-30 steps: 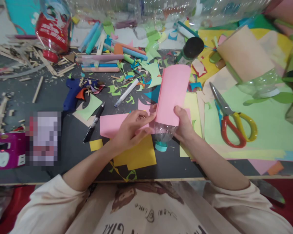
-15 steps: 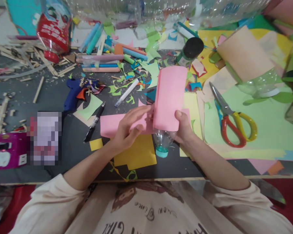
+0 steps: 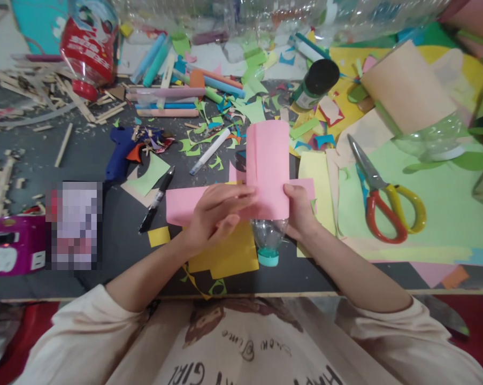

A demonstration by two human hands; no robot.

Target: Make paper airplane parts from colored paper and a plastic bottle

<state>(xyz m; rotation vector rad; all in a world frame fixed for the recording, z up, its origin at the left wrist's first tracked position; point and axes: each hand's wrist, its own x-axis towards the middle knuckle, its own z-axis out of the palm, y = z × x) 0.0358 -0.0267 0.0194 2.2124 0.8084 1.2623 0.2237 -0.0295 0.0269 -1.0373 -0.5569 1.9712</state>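
A clear plastic bottle (image 3: pixel 270 232) with a teal cap points its neck toward me, and pink paper (image 3: pixel 268 166) is wrapped round its body. My right hand (image 3: pixel 303 211) grips the wrapped bottle from the right, thumb on the pink paper. On the left side, my left hand (image 3: pixel 219 214) has its fingers apart, with fingertips against the wrap's lower left edge. Beneath the hands lie a flat pink strip (image 3: pixel 183 205) and yellow paper (image 3: pixel 225 251).
Scissors (image 3: pixel 385 195) lie on green paper at the right. A blue glue gun (image 3: pixel 121 152), black marker (image 3: pixel 156 200) and phone (image 3: pixel 76 224) are at the left. Paper scraps, pens, a dark jar (image 3: pixel 315 83) and a red-labelled bottle (image 3: pixel 89 53) sit farther back.
The wrapped bottle has turned more upright in view, its far end swinging left and its capped end shifting slightly right and nearer me. My left fingers now reach onto the wrap's edge.
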